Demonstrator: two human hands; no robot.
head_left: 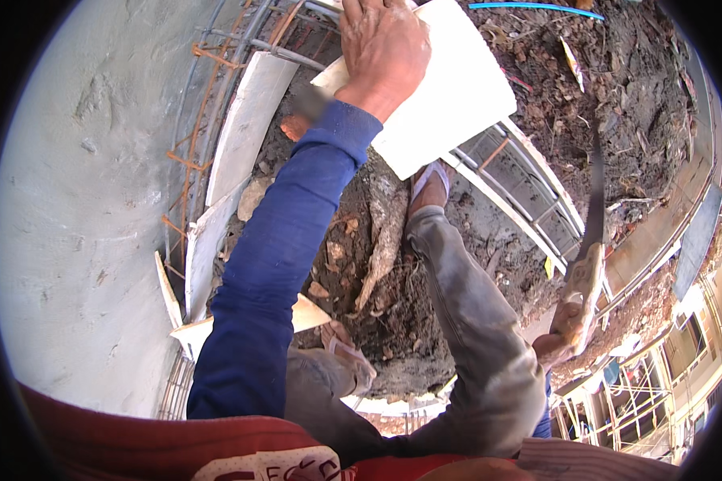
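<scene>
A pale white board (457,88), very bright in the light, lies tilted across a rebar frame at the top middle. My left hand (387,52) reaches up to it and presses on it, fingers at its upper edge; the fingertips are partly cut off by the picture's rim. Off to the right, my right hand (555,346) is wrapped round the wooden handle of a handsaw (583,293). The dark blade (596,200) points up and away, apart from the board.
A grey plastered wall (80,192) rises on the left, with rusty rebar (191,160) and white board strips (253,112) along it. Another rebar cage (525,180) runs beside my sandalled foot (431,184). Muddy soil, stones and a blue tube (537,7) lie around.
</scene>
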